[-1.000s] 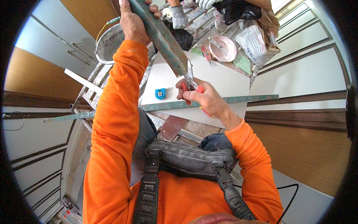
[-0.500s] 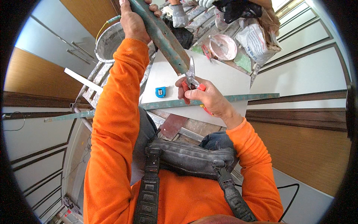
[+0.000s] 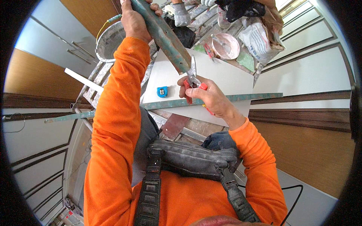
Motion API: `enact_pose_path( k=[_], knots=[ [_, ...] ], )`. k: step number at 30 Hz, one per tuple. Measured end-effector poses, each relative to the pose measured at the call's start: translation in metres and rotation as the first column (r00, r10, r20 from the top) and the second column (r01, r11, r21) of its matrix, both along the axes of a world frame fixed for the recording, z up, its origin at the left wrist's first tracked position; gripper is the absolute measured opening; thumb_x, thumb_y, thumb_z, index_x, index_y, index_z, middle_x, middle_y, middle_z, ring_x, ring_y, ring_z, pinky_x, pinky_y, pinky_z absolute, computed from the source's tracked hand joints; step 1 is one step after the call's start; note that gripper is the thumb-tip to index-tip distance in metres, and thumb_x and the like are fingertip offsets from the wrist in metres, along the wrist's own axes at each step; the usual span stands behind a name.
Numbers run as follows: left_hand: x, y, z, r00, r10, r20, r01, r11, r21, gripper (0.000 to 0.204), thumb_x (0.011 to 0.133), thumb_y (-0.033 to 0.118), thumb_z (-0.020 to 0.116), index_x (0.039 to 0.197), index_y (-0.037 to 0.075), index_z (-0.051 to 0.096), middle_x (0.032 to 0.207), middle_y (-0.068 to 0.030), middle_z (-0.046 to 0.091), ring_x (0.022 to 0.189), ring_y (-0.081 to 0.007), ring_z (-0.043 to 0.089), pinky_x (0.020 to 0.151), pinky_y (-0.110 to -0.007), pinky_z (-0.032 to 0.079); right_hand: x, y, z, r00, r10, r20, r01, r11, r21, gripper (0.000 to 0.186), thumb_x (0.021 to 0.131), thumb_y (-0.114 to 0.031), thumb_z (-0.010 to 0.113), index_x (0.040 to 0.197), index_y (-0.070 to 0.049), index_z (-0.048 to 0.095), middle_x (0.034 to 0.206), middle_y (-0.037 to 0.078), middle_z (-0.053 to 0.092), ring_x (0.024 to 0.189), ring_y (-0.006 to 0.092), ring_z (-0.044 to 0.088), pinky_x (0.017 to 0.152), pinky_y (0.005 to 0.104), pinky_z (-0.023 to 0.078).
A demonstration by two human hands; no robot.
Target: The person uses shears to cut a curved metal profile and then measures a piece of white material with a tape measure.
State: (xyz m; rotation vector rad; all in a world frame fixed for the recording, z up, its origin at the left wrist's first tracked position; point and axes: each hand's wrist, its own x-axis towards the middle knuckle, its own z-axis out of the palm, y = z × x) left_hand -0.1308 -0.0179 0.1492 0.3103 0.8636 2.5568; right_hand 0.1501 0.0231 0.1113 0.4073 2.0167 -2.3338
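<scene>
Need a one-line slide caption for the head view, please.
Left hand steadies a green metal strip while right hand works red-handled snips.

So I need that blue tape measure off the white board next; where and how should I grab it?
Pinch the tape measure across its flat sides, coming from above. It lies alone on the white board, left of the right hand and its snips.

Left hand (image 3: 135, 18) raised, fist closed (arm outstretched); right hand (image 3: 209, 96) clenched, lower.
</scene>
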Motion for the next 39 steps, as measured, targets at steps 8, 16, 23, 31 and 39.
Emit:
enact_pose_path(
  k=[8, 16, 23, 31, 39],
  knots=[
    [0.001, 0.000, 0.005, 0.999, -0.025, -0.040, 0.025, 1.000, 0.016, 0.061, 0.103, 0.063, 0.041, 0.096, 0.004, 0.054, 0.078, -0.0075, 0.054, 0.062, -0.0209, 0.055, 0.054, -0.034, 0.050, 0.001, -0.007, 0.000, 0.998, -0.006, 0.058, 0.010, 0.998, -0.069, 0.028, 0.100, -0.029, 0.056, 0.107, -0.003, 0.063, 0.081, 0.005, 0.064, 0.072, 0.0150, 0.062, 0.063, 0.0299, 0.051],
    [0.009, -0.002, 0.015, 0.999, -0.035, -0.026, 0.037, 0.998, 0.053, 0.057, 0.103, 0.062, 0.040, 0.100, 0.007, 0.054, 0.082, -0.0064, 0.055, 0.062, -0.0205, 0.055, 0.053, -0.034, 0.049, 0.002, -0.014, 0.001, 0.997, 0.009, 0.080, -0.005, 0.999, -0.050, 0.028, 0.102, -0.031, 0.053, 0.102, -0.004, 0.059, 0.074, 0.003, 0.057, 0.068, 0.0142, 0.060, 0.057, 0.0289, 0.049],
    [0.010, -0.003, 0.015, 0.999, -0.036, -0.037, 0.037, 0.999, 0.022, 0.053, 0.104, 0.061, 0.041, 0.103, 0.008, 0.051, 0.083, -0.0058, 0.055, 0.062, -0.0206, 0.055, 0.053, -0.034, 0.049, 0.005, -0.023, -0.003, 0.997, -0.050, 0.061, 0.053, 0.997, -0.047, 0.023, 0.103, -0.028, 0.052, 0.098, -0.005, 0.056, 0.069, 0.000, 0.051, 0.060, 0.0108, 0.054, 0.050, 0.0249, 0.043],
    [0.011, -0.003, 0.017, 0.997, -0.059, -0.047, 0.061, 0.997, 0.051, 0.053, 0.105, 0.059, 0.040, 0.103, 0.007, 0.051, 0.084, -0.0070, 0.055, 0.062, -0.0207, 0.055, 0.053, -0.034, 0.049, 0.005, -0.029, -0.005, 0.991, -0.112, 0.076, 0.112, 0.994, 0.009, 0.026, 0.105, -0.028, 0.054, 0.090, -0.006, 0.055, 0.066, -0.001, 0.048, 0.054, 0.0081, 0.048, 0.046, 0.0254, 0.038],
    [0.005, -0.007, 0.007, 0.987, -0.120, -0.103, 0.127, 0.990, 0.064, 0.054, 0.106, 0.051, 0.041, 0.116, 0.000, 0.055, 0.089, -0.0104, 0.060, 0.068, -0.0219, 0.057, 0.061, -0.035, 0.051, 0.002, -0.026, -0.003, 0.990, -0.095, 0.102, 0.091, 0.995, 0.040, 0.028, 0.103, -0.032, 0.058, 0.096, -0.004, 0.058, 0.066, 0.000, 0.053, 0.053, 0.0105, 0.052, 0.046, 0.0262, 0.041]
  ],
)
